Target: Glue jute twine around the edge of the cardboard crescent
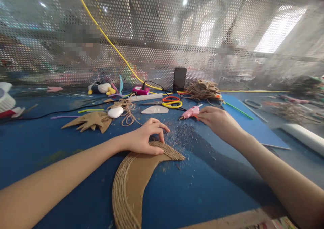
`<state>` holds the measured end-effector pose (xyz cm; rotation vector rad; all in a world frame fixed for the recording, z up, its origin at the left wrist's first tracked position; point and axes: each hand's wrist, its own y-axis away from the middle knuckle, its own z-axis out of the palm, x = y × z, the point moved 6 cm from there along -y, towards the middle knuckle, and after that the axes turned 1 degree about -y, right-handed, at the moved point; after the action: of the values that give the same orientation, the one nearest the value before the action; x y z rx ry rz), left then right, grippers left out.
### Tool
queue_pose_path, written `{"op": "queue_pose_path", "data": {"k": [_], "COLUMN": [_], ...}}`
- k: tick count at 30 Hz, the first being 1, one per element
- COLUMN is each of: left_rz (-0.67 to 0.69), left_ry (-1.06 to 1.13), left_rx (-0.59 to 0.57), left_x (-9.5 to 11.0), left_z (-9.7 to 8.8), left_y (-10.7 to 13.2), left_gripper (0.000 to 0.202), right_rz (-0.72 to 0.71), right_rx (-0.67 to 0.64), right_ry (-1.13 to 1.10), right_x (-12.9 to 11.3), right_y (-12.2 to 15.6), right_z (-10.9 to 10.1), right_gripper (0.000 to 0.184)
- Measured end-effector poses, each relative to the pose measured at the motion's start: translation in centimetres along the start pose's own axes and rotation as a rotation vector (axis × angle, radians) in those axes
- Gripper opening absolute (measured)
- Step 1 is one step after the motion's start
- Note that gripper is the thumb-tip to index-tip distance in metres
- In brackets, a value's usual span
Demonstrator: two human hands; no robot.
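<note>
A curved cardboard crescent (138,175) lies flat on the blue table, rows of twine (120,188) covering its outer edge and pointed tip. My left hand (145,137) grips its upper part, thumb on the surface, other fingers bent over the twine. Up to the right, my right hand (217,121) has its fingers closed around the handle end of a pink hot glue gun (190,112). The gun's nozzle points left and down, close to the tabletop. My fingers hide most of its handle. Loose twine (128,105) runs from a tangle toward my left hand.
Behind are scissors with red and yellow handles (172,103), a white glue-blotched piece (155,110), a phone (179,79) and a twine bundle (202,88). Spiky cardboard (91,121) and a white oval (115,112) lie left. A blue board (253,121) lies right. Scraps litter the middle.
</note>
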<state>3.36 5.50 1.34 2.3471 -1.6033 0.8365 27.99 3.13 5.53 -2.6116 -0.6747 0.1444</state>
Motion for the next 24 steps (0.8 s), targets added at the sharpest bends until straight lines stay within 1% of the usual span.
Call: {"op": "queue_pose_path", "data": {"k": [2,5,7,8,10,13,15,17,19,20,22,24], "left_rz": [-0.002,0.0,0.001,0.002,0.003,-0.004,-0.005,0.002,-0.001,-0.008,-0.021,-0.024], "left_ry": [-0.003,-0.003,-0.004,-0.006,-0.009,-0.005,0.0,-0.002,-0.012,-0.019,-0.029,-0.027], "left_rx": [-0.003,-0.002,0.0,0.002,0.005,0.005,0.014,0.034,0.052,0.056,0.059,0.064], "left_x": [0.0,-0.1,-0.1,-0.1,-0.1,0.0,0.0,0.0,0.0,0.0,0.0,0.0], "left_z": [0.0,0.0,0.0,0.0,0.0,0.0,-0.1,-0.1,-0.2,-0.2,-0.3,-0.3], "left_y": [0.0,0.0,0.0,0.0,0.0,0.0,0.0,-0.1,-0.2,-0.2,-0.2,-0.2], "left_gripper": [0.02,0.021,0.021,0.021,0.022,0.021,0.021,0.022,0.022,0.022,0.023,0.023], "right_rz": [-0.015,0.001,0.029,0.043,0.079,0.196,0.304,0.355,0.313,0.277,0.216,0.208], "right_rx": [-0.074,-0.134,-0.154,-0.17,-0.218,-0.276,-0.255,-0.179,-0.104,-0.088,-0.1,-0.123], "right_ry": [0.166,0.365,0.406,0.387,0.268,-0.051,-0.246,-0.373,-0.477,-0.531,-0.617,-0.648], "right_x": [-0.2,-0.5,-0.5,-0.4,-0.1,0.7,1.2,1.2,0.5,0.0,-1.0,-1.7], "right_y": [0.2,0.5,0.5,0.5,0.5,0.4,0.2,-0.1,-0.7,-1.0,-1.7,-2.5], "right_z": [0.3,0.3,0.2,0.3,0.5,0.9,0.8,0.1,-0.9,-1.3,-2.0,-2.3], "right_gripper": [0.031,0.027,0.028,0.03,0.03,0.031,0.039,0.042,0.038,0.035,0.032,0.03]}}
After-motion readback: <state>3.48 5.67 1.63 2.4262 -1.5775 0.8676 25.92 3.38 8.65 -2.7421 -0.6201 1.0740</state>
